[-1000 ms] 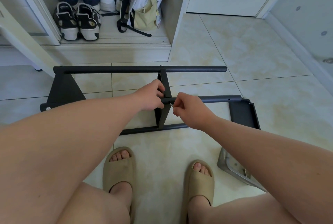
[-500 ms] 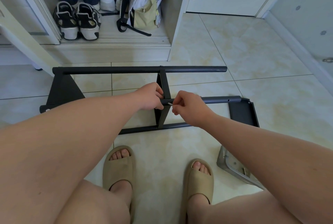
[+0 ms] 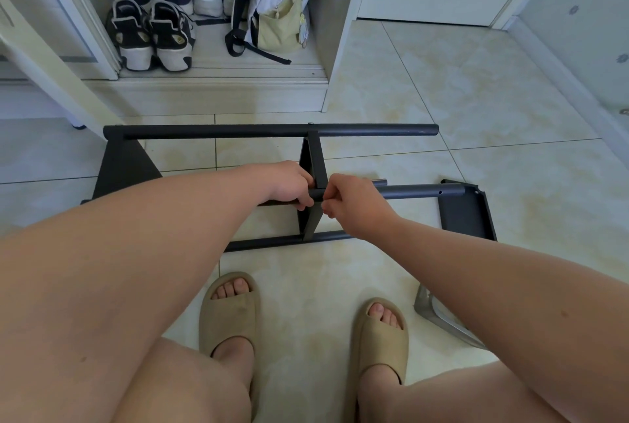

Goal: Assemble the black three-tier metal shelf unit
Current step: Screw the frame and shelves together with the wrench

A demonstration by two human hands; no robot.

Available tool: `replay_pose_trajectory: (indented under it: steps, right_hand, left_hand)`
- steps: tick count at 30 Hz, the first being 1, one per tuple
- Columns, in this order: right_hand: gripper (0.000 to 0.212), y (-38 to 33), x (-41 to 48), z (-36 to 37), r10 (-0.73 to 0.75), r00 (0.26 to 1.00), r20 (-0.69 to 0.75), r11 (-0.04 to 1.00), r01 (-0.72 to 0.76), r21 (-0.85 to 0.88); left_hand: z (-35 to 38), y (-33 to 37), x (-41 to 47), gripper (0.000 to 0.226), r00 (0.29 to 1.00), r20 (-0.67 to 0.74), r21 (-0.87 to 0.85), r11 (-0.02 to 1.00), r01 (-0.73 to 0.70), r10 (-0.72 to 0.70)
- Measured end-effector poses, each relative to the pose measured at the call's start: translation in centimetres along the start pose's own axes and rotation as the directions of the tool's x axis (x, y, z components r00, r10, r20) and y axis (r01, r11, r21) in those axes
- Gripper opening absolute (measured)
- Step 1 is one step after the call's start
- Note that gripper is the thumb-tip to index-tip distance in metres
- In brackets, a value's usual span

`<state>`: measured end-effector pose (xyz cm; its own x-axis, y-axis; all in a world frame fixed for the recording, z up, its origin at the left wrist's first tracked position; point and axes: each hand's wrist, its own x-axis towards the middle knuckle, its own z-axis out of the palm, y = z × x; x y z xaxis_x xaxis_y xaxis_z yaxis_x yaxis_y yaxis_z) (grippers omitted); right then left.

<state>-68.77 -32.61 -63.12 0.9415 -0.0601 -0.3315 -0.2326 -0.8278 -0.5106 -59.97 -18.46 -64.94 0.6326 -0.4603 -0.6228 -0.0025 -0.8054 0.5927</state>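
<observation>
The black shelf frame lies on its side on the tiled floor, its far edge near the shoe cabinet. The left hand has its fingers wrapped round the near tube beside the middle panel. The right hand has its fingers curled tight at that joint; I cannot tell what they pinch. Bare floor opens rightward.
</observation>
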Motion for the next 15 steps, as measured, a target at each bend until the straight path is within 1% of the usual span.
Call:
replay_pose_trajectory:
  steps: [2, 4, 6, 8, 10, 11, 13, 15]
  right_hand:
    - [0.016, 0.00, 0.20, 0.27, 0.048, 0.999, -0.008, 0.994, -0.047, 0.100]
    - [0.017, 0.15, 0.33, 0.42, 0.073, 0.997, -0.013, 0.985, -0.070, 0.157]
    - [0.015, 0.31, 0.38, 0.33, 0.059, 0.998, 0.003, 0.987, -0.059, 0.151]
    - [0.016, 0.38, 0.36, 0.02, 0.023, 0.999, 0.039, 0.993, -0.027, 0.112]
    - [0.019, 0.50, 0.48, -0.24, 0.009, 0.998, 0.058, 0.993, -0.016, 0.119]
    - [0.020, 0.61, 0.57, -0.28, 0.015, 0.998, 0.064, 0.988, -0.025, 0.153]
    - [0.018, 0.72, 0.59, -0.21, 0.060, 0.995, 0.074, 0.951, -0.079, 0.298]
    - [0.016, 0.74, 0.40, -0.09, 0.121, 0.988, 0.092, 0.870, -0.150, 0.471]
  left_hand:
    - [-0.17, -0.02, 0.19, 0.028, 0.999, 0.035, 0.022, 1.000, -0.007, 0.006]
    - [-0.31, -0.10, 0.43, 0.025, 0.998, 0.054, 0.021, 1.000, -0.012, 0.010]
    - [-0.39, -0.16, 0.56, 0.023, 0.998, 0.060, 0.021, 1.000, -0.009, 0.008]
    - [-0.38, -0.13, 0.64, 0.028, 0.997, 0.080, 0.025, 1.000, -0.006, 0.004]
    - [-0.37, -0.14, 0.72, 0.029, 0.995, 0.098, 0.033, 0.999, 0.001, -0.005]
    - [-0.36, -0.18, 0.81, 0.028, 0.994, 0.105, 0.033, 0.999, 0.004, -0.007]
    - [-0.37, -0.24, 0.94, 0.027, 0.993, 0.117, 0.028, 1.000, 0.004, -0.007]
    - [-0.40, -0.20, 0.86, 0.029, 0.992, 0.126, 0.014, 1.000, -0.002, 0.000]
